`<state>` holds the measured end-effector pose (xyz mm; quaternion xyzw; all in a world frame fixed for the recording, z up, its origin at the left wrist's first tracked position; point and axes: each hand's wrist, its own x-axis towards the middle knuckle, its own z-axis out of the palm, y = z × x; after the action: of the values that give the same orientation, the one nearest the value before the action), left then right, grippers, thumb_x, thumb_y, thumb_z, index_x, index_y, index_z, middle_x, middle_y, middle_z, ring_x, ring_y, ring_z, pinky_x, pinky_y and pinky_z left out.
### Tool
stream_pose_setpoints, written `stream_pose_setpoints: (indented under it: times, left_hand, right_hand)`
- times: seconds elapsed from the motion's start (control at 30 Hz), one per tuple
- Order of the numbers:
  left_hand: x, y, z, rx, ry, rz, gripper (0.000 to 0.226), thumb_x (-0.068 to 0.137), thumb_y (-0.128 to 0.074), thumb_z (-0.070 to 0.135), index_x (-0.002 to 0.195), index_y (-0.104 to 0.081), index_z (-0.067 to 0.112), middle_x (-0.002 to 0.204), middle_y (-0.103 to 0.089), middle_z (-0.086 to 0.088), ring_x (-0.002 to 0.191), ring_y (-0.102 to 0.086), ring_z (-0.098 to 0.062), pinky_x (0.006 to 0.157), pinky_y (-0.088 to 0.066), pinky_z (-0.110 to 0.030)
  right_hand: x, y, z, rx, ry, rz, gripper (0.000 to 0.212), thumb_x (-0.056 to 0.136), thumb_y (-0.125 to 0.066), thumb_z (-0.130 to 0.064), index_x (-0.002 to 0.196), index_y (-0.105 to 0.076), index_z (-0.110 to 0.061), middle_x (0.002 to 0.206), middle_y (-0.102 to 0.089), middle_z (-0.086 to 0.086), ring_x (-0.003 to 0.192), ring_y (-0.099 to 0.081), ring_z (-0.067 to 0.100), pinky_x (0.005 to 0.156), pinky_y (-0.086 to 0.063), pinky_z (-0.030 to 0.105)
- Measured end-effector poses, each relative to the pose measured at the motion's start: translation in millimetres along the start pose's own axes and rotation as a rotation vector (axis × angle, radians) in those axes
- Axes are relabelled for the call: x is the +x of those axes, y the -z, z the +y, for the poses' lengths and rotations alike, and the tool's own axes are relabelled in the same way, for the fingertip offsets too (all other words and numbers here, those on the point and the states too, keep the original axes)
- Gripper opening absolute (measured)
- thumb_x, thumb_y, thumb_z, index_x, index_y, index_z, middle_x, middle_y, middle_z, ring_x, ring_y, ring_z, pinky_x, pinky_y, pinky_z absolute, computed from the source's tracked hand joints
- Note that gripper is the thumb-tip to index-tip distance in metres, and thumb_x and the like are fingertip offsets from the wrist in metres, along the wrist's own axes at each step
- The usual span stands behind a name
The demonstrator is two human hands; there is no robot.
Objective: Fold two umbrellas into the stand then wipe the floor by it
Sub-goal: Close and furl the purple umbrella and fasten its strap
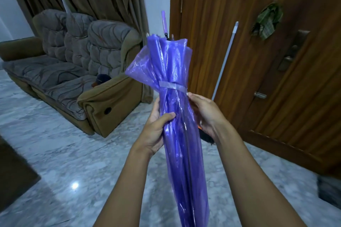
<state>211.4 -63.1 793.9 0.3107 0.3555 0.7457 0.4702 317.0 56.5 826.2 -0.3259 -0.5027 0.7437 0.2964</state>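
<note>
A translucent purple umbrella point(171, 72) is folded and held upright in front of me, its handle point(163, 21) pointing up and away. A pale strap point(172, 86) is wrapped around the gathered canopy. My left hand point(156, 131) grips the canopy from the left, thumb across the front. My right hand point(204, 114) holds the right side, fingertips at the end of the strap. No umbrella stand is in view, and no second umbrella.
A brown-and-grey sofa point(73, 79) stands at the left on the marble floor point(73, 162). A wooden door point(276, 61) fills the right, a white mop pole point(226, 59) leaning on it and a green cloth point(267, 21) hanging on it. Something dark lies at the far right edge point(330, 190).
</note>
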Motion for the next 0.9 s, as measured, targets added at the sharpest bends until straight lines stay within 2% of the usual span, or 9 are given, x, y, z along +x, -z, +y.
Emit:
stream_pose_setpoints:
  times: [0.13,0.23,0.37,0.43,0.5,0.6,0.73,0.77,0.9]
  left_hand:
    - [23.2,-23.6,-12.5,0.242,-0.010,-0.014,0.061,0.088,-0.059,-0.008,0.142,-0.044,0.017,0.125,-0.064,-0.007,0.100,-0.065,-0.013,0.088,-0.055,-0.028]
    - [45.7,-46.5,-12.9,0.591,-0.077,-0.035,0.058,0.090,-0.063,-0.003,0.142,-0.044,0.014,0.111,-0.066,0.007,0.091,-0.064,0.006,0.078,-0.049,-0.012]
    - [72.9,-78.2,-29.9,0.694,-0.131,-0.001,0.066,0.085,-0.072,0.007,0.137,-0.035,0.026,0.113,-0.057,0.008,0.092,-0.067,-0.007,0.078,-0.053,-0.019]
    - [84.8,-101.2,-45.4,0.719,-0.173,0.067,0.059,0.086,-0.068,0.001,0.125,-0.032,0.026,0.112,-0.048,0.011,0.080,-0.068,-0.012,0.070,-0.053,-0.020]
    - [97.4,-124.8,-62.0,0.747,-0.219,0.080,0.045,0.089,-0.063,-0.003,0.120,-0.042,0.022,0.114,-0.052,0.010,0.081,-0.067,-0.014,0.072,-0.052,-0.020]
    - [116.5,-158.1,-82.3,0.775,-0.167,0.079,0.033,0.091,-0.058,-0.001,0.116,-0.061,0.020,0.113,-0.068,0.000,0.093,-0.065,-0.010,0.087,-0.050,-0.023]
    - [132.0,-204.3,-96.1,0.553,0.142,-0.001,0.014,0.082,-0.059,0.025,0.085,-0.073,0.025,0.082,-0.069,0.001,0.071,-0.061,-0.012,0.069,-0.046,-0.028]
    - [134.3,-214.9,-101.5,0.569,0.136,-0.029,0.008,0.080,-0.068,0.030,0.084,-0.070,0.024,0.081,-0.068,0.001,0.071,-0.061,-0.013,0.070,-0.045,-0.028]
    - [141.5,-250.1,-134.0,0.744,-0.005,-0.069,0.036,0.084,-0.075,0.019,0.111,-0.053,0.013,0.097,-0.070,0.000,0.075,-0.067,-0.002,0.070,-0.052,-0.019]
  right_hand:
    - [5.4,28.2,-6.2,0.092,0.041,0.104,0.019,0.094,-0.064,-0.024,0.095,-0.077,-0.009,0.091,-0.069,0.020,0.065,-0.055,0.023,0.068,-0.046,0.034]
    - [6.3,58.2,-15.3,0.112,0.105,0.185,0.015,0.097,-0.062,-0.023,0.094,-0.068,-0.010,0.062,-0.065,0.004,0.043,-0.049,0.011,0.044,-0.041,0.022]
    - [-1.1,94.3,-39.9,0.050,0.233,0.308,0.012,0.098,-0.062,-0.020,0.090,-0.063,-0.011,0.056,-0.058,0.001,0.030,-0.043,0.003,0.028,-0.029,0.015]
    - [-2.7,114.6,-53.0,0.004,0.321,0.369,0.012,0.098,-0.062,-0.018,0.094,-0.063,-0.007,0.061,-0.060,0.003,0.032,-0.046,-0.001,0.030,-0.032,0.013]
    - [0.1,136.9,-61.4,-0.027,0.402,0.399,0.012,0.096,-0.065,-0.018,0.091,-0.066,-0.007,0.074,-0.068,0.007,0.047,-0.057,0.001,0.038,-0.040,0.013]
    - [3.2,173.3,-69.8,-0.095,0.495,0.437,0.012,0.091,-0.071,-0.022,0.079,-0.072,-0.019,0.084,-0.075,0.005,0.074,-0.066,0.016,0.063,-0.054,0.032]
    - [-4.8,221.7,-82.9,-0.091,0.542,0.429,0.010,0.094,-0.067,-0.014,0.084,-0.069,-0.012,0.080,-0.070,0.005,0.054,-0.060,0.002,0.045,-0.048,0.019]
    - [-8.1,232.4,-85.6,-0.085,0.543,0.415,0.009,0.095,-0.066,-0.013,0.087,-0.069,-0.011,0.084,-0.070,0.007,0.057,-0.063,0.003,0.045,-0.049,0.019]
    - [-15.7,278.8,-91.4,-0.093,0.502,0.355,0.010,0.096,-0.064,-0.017,0.087,-0.069,-0.018,0.092,-0.072,0.005,0.081,-0.068,0.010,0.060,-0.059,0.028]
